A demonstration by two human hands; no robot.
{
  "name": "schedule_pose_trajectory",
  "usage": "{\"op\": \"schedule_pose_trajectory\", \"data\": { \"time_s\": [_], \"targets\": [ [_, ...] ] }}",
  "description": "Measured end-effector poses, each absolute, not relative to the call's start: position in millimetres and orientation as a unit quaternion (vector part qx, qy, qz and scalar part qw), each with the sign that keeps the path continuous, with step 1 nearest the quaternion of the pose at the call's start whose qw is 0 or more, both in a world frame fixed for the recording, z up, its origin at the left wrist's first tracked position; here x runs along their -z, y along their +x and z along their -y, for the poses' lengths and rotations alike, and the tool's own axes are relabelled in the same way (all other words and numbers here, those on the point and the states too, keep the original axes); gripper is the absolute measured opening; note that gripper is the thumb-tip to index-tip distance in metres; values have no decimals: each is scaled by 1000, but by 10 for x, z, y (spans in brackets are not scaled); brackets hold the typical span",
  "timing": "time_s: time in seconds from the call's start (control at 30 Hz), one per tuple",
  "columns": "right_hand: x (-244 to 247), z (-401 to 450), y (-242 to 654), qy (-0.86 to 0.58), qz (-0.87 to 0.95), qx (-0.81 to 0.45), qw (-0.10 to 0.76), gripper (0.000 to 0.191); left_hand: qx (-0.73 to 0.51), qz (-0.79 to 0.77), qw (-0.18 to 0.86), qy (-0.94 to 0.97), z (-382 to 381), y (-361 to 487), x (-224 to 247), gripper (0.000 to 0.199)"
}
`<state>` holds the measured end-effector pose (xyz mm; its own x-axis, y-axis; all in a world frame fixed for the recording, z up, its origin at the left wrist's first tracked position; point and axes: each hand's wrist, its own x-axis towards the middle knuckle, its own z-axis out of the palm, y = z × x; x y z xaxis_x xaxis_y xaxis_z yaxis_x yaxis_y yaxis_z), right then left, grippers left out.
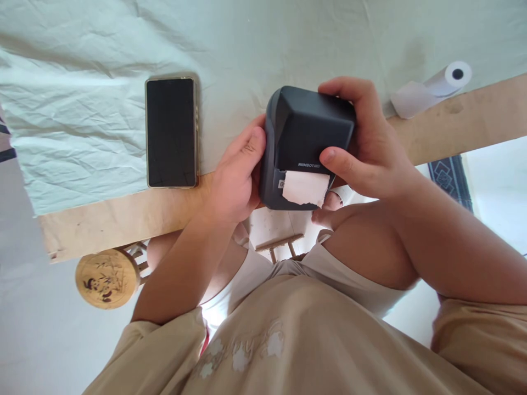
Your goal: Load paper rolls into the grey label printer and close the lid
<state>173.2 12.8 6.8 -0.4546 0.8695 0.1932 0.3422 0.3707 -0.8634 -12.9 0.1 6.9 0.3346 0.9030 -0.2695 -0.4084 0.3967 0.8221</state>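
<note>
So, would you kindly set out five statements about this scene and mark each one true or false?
1. The left hand and the right hand both hold the black device. True.
2. The phone has a lit screen. False: its screen is dark.
3. White paper with a ragged edge shows at the front of the device. True.
4. The paper roll is in the left hand. False: it lies near the edge of the table, apart from both hands.
5. The round stool has a plain top. False: it bears a dark design.
</note>
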Motion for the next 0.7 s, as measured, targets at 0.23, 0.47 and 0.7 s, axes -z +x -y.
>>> {"op": "schedule_pose_trajectory", "data": {
  "time_s": [0.23, 0.47, 0.7],
  "targets": [
    [-105, -124, 1740, -402, 775, -371, 317, 60, -465, -367, 752, 288, 17, -104, -110, 19],
    [-123, -150, 1793, -383, 815, -310, 306, 80, -483, -337, 764, 263, 18, -78, -91, 21],
    [-182, -62, 1776, -463, 748, -137, 456, 51, -471, -342, 747, 321, 35, -69, -89, 24]
  ]
}}
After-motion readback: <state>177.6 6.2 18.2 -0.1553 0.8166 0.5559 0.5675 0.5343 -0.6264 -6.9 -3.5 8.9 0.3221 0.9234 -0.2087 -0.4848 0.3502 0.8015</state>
